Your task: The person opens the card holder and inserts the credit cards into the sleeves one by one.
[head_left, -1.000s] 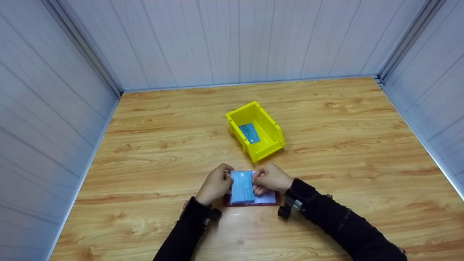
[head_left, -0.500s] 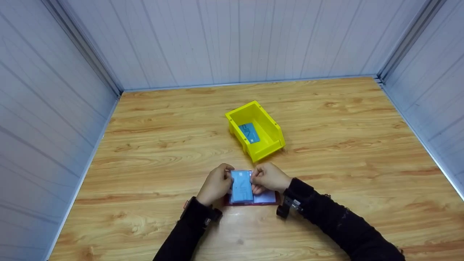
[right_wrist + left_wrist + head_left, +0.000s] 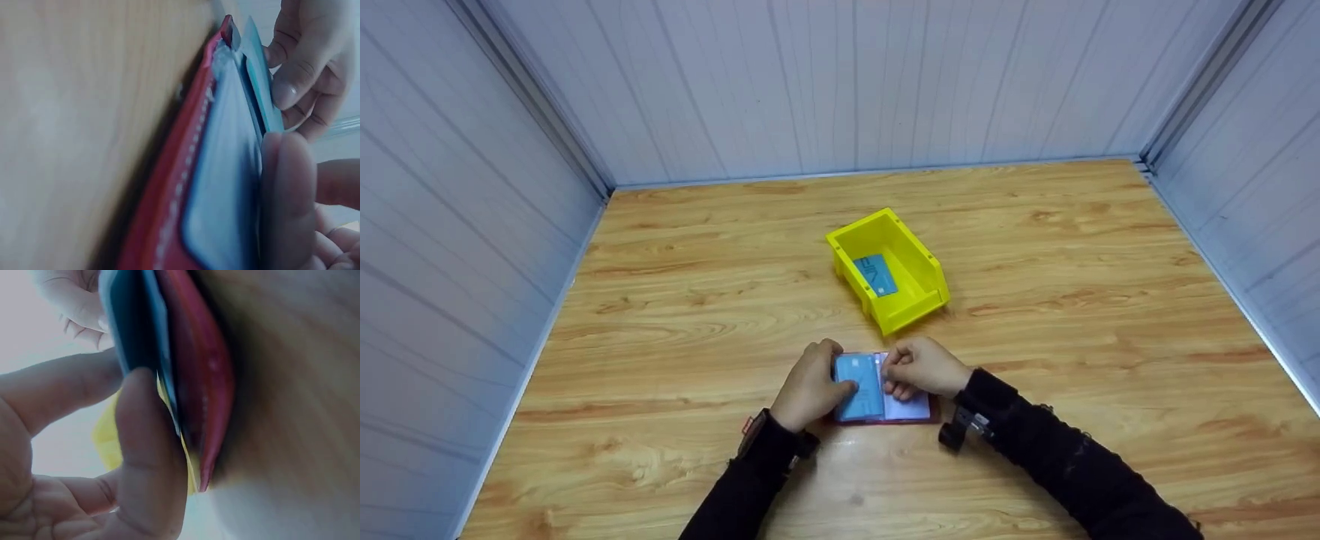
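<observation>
An open red card holder [image 3: 936, 411] with clear sleeves lies on the table in the head view, a blue card [image 3: 859, 401] over its left half and a pale page [image 3: 911, 409] on its right. My left hand [image 3: 810, 386] holds the card's left side, thumb on its face. In the right wrist view, that thumb presses the blue-green card [image 3: 263, 84] above the red cover [image 3: 174, 180]. My right hand [image 3: 922, 367] has curled fingers and pinches at the card's right edge. Blue layers [image 3: 132, 320] stand spread apart in the left wrist view, with a left fingertip at them.
Behind the hands stands a yellow bin [image 3: 911, 274], another blue card [image 3: 876, 274] with dark lettering inside it. The wood-grain table [image 3: 697, 300] meets pale panel walls [image 3: 840, 82] at the back and both sides.
My left hand has shifted its grip, its thumb now lying further over the card's face. The blue card has settled slightly lower and left. My right hand has moved a little right.
</observation>
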{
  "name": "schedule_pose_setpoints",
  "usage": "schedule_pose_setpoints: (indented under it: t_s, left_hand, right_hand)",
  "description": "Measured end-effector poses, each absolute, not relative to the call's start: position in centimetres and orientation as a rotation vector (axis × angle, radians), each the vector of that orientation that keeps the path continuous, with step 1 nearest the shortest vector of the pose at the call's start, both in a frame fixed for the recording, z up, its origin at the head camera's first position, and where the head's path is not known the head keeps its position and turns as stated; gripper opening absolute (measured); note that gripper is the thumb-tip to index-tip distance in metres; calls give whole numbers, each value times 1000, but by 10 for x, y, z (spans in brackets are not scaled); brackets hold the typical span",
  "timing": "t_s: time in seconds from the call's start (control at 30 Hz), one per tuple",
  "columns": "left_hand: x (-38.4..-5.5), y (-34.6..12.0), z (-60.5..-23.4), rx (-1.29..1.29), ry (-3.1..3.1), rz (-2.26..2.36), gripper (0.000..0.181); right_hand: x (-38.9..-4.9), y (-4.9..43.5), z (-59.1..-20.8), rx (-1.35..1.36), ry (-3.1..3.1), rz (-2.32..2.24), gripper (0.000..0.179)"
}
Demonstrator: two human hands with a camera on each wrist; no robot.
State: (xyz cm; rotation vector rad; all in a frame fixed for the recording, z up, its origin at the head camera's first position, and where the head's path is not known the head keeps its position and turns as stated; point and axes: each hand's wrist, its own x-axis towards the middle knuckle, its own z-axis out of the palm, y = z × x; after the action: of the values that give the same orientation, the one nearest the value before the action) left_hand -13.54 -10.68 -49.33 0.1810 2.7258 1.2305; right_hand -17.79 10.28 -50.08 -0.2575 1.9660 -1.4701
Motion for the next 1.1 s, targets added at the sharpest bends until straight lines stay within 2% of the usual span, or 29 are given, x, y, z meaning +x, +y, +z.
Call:
schedule_pose_setpoints:
  t_s: [0.23, 0.6, 0.9, 1.1]
  left_hand:
    - [-132, -105, -489, 158, 2779, 1134, 46]
    - [-126, -96, -487, 243, 2913, 990, 46]
    - [-110, -86, -486, 426, 2918, 777, 70]
    - [-109, -83, -490, 475, 2963, 673, 71]
  right_hand:
    - [-181, 113, -500, -336, 1998, -1472, 13]
    - [-192, 128, -485, -286, 2061, -1475, 19]
    - [-211, 139, -454, -275, 2243, -1446, 24]
    - [-228, 133, -436, -169, 2358, -1414, 21]
